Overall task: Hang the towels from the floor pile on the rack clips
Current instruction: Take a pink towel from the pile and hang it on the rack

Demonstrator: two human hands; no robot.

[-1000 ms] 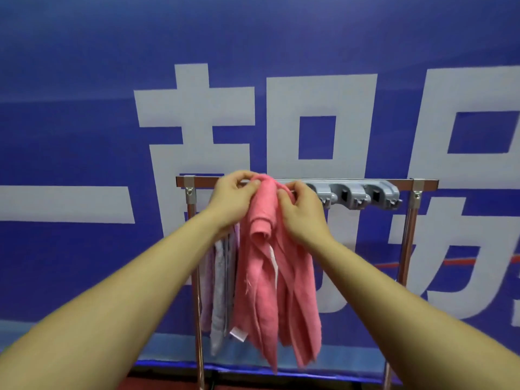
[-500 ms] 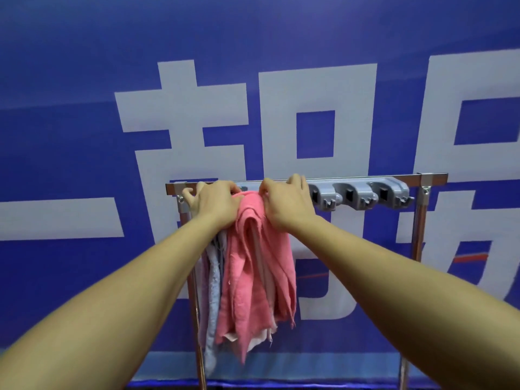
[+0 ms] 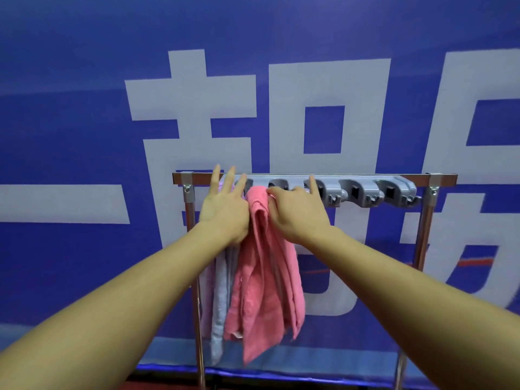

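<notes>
A pink towel point(image 3: 264, 277) hangs bunched from the second clip of the grey clip strip point(image 3: 357, 191) on the metal rack point(image 3: 441, 178). My left hand point(image 3: 225, 205) is just left of the towel's top, fingers spread straight and holding nothing. My right hand point(image 3: 298, 211) is on the right side; its thumb and curled fingers pinch the towel's top edge while one finger sticks up. A pale lilac and grey towel point(image 3: 216, 294) hangs from the leftmost clip, partly behind my left forearm. The floor pile is out of view.
Several grey clips to the right of the pink towel hold nothing. The rack's chrome posts point(image 3: 422, 235) stand at both ends. A blue banner with large white characters point(image 3: 197, 108) fills the wall right behind the rack.
My left hand has let go of the pink towel and spread its fingers. The towel's top has gone from between both hands to the clip, and my right hand has loosened.
</notes>
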